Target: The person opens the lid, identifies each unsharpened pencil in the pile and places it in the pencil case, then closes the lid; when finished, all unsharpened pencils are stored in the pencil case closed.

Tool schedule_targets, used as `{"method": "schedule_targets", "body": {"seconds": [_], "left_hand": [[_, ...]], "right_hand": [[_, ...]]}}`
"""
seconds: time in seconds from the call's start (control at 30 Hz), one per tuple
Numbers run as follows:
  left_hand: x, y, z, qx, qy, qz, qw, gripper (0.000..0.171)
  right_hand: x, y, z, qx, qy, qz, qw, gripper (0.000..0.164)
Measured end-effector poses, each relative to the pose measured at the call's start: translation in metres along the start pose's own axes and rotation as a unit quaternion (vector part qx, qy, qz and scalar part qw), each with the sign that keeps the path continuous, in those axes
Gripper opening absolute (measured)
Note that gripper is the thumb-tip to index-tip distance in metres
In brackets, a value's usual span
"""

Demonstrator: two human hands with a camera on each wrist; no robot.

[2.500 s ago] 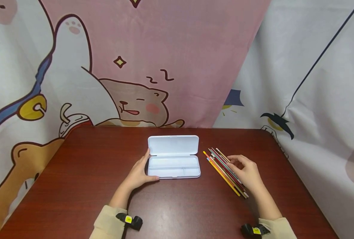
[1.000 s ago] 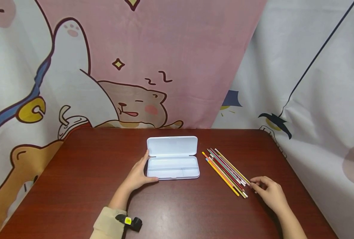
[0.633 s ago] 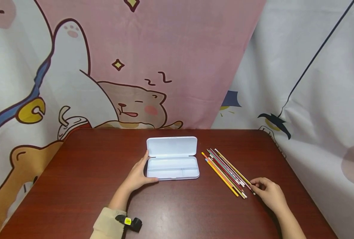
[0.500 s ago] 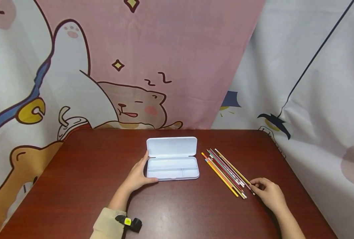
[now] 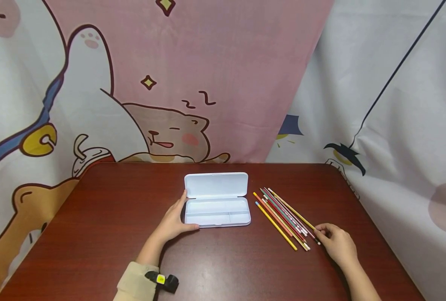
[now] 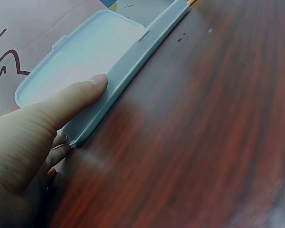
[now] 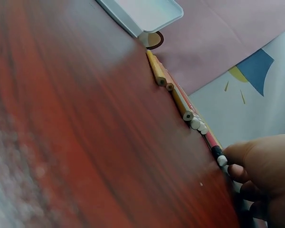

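A white pencil case [image 5: 217, 187] lies with its lid raised on the table, its divided tray bare. My left hand [image 5: 172, 219] holds it by the left end. In the left wrist view the thumb [image 6: 88, 90] presses the front wall, and the fingers are partly hidden behind. To the right, several pencils [image 5: 283, 215] lie slanted in a loose bundle. My right hand [image 5: 337, 244] pinches the near end of a yellowish pencil [image 5: 300, 216] between thumb and fingertips. A dark-ended pencil [image 7: 218, 154] lies right beside those fingertips.
A yellow pencil [image 5: 276, 226] with a blue end lies at the bundle's left side. The reddish-brown table [image 5: 114, 200] ends at a patterned cloth backdrop [image 5: 245, 83]. A black camera [image 5: 168, 283] is strapped to my left wrist.
My right hand has moved from over the bundle to its near right end and now pinches a pencil there. The yellow pencil at the left has shifted slightly apart. My left hand stays on the case.
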State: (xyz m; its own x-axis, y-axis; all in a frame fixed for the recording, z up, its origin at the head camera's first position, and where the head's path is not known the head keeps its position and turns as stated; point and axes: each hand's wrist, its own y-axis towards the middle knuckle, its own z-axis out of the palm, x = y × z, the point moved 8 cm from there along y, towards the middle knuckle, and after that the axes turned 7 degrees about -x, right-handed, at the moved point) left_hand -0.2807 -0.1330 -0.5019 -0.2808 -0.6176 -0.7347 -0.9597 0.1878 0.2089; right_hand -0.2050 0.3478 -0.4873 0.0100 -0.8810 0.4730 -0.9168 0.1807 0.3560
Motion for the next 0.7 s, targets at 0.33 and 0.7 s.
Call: {"method": "schedule_targets", "body": {"seconds": [0.33, 0.7], "left_hand": [[0.001, 0.000, 0.001, 0.003, 0.000, -0.007, 1.0000, 0.126], [-0.001, -0.001, 0.000, 0.005, -0.004, -0.007, 1.0000, 0.126]], "right_hand": [[0.004, 0.002, -0.007, -0.055, 0.004, -0.013, 0.998, 0.008], [0.008, 0.001, -0.016, -0.079, 0.006, -0.024, 0.997, 0.005]]}}
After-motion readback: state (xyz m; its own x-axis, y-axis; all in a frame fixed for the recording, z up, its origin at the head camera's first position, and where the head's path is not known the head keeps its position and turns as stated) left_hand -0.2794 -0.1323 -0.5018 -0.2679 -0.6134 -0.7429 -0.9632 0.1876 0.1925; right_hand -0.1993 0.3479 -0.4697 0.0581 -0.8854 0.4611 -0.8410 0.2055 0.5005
